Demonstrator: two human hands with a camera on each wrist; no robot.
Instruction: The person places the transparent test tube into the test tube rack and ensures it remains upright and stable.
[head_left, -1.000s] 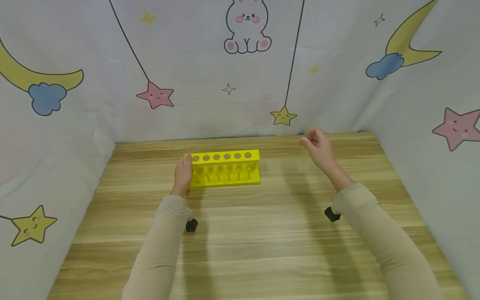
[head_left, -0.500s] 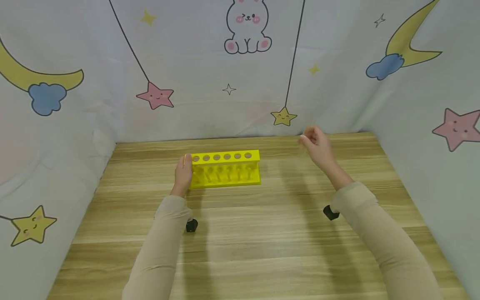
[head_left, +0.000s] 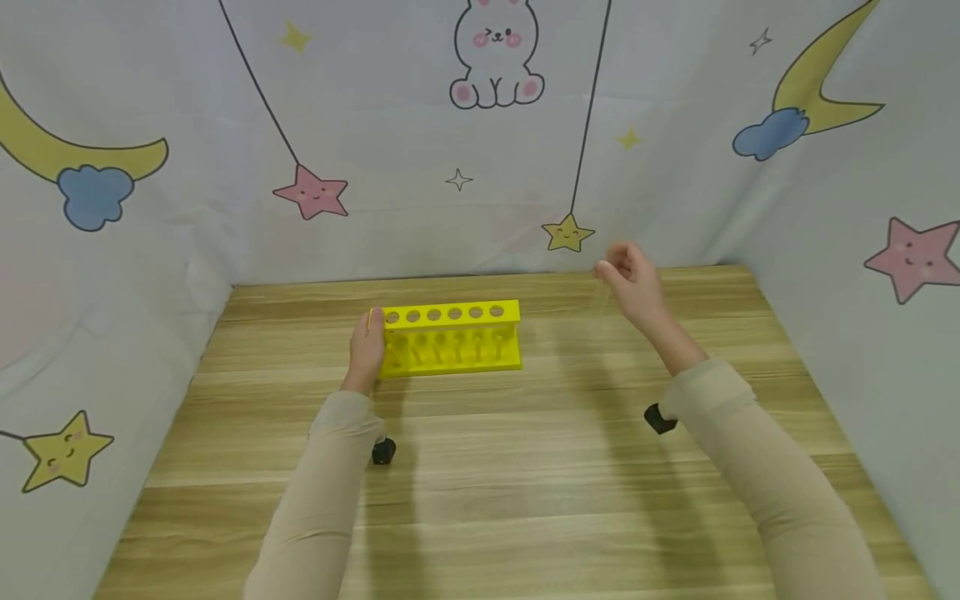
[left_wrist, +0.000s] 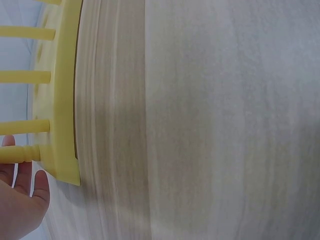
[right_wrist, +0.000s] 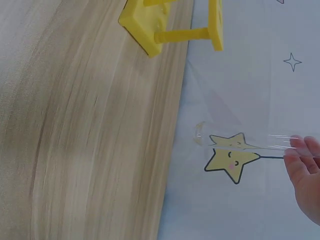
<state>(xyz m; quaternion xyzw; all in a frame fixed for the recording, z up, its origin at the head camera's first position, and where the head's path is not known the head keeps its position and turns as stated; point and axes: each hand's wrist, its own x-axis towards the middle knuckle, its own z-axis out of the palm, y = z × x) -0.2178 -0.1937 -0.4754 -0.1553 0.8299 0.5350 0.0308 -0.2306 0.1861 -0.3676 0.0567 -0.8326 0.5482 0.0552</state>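
A yellow test tube rack (head_left: pixel 450 317) stands upright on the wood-grain table, with a row of round holes along its top. At its left end my left hand (head_left: pixel 366 348) holds it; the left wrist view shows the fingers by the end post (left_wrist: pixel 17 154), partly behind it. To the right of the rack and raised above the table, my right hand (head_left: pixel 636 290) pinches a clear test tube (right_wrist: pixel 201 134) near one end. In the head view the tube (head_left: pixel 600 298) is faint and hangs down from the fingertips, apart from the rack.
White cloth walls (head_left: pixel 405 225) with printed stars, moons and a bear enclose the table (head_left: pixel 495 483) at the back and both sides. A small black camera (head_left: pixel 660 418) sits at the right wrist, another black camera (head_left: pixel 383 451) at the left wrist.
My right hand has risen slightly toward the back wall and drifted a little left, carrying the test tube. The left hand and the rack have stayed where they were.
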